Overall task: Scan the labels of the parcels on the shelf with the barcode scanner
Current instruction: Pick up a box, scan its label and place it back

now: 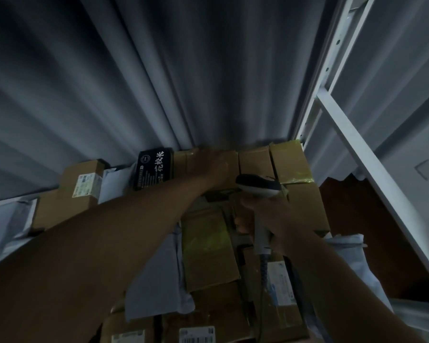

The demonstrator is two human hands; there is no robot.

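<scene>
Head view: grey-handled, dark-topped barcode scanner, gripped in the right hand, points at brown cardboard parcels atop the stack. Left hand rests flat on one. Scanning looks midway; lower labelled boxes probably remain.

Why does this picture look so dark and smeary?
Head view: dim light throughout; the left hand on the cardboard parcels is motion-blurred, the barcode scanner in the right hand sharper; the wide lens bends the white shelf frame.
</scene>
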